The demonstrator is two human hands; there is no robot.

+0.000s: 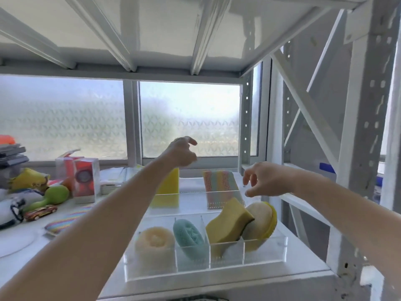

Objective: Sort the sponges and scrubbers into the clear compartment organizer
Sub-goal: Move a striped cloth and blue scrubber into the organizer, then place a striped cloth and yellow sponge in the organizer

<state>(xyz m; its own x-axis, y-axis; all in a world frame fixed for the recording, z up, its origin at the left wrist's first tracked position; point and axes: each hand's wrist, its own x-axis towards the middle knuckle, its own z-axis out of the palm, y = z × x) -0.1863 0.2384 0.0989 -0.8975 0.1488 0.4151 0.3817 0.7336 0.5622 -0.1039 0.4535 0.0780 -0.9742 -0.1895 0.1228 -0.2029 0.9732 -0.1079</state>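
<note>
The clear compartment organizer [280, 248] stands on the white shelf at lower centre. Its front row holds a cream round scrubber [155, 240], a teal oval scrubber [188, 235], a yellow wavy sponge [227, 222] and a cream and yellow round pad [261, 222]. Behind them, a yellow block sponge [168, 190] stands upright and a rainbow striped sponge [220, 185] leans in the back row. My left hand [181, 153] hovers above the yellow block, fingers loosely curled, holding nothing. My right hand [263, 179] hangs over the organizer's right side, fingers relaxed and empty.
Another rainbow striped sponge [65, 220] lies on the shelf to the organizer's left. Further left are a red boxed item [84, 181], a green maraca-like toy [54, 195], a toy car [41, 211] and a white round pad [15, 242]. White shelf uprights [364, 127] rise at right.
</note>
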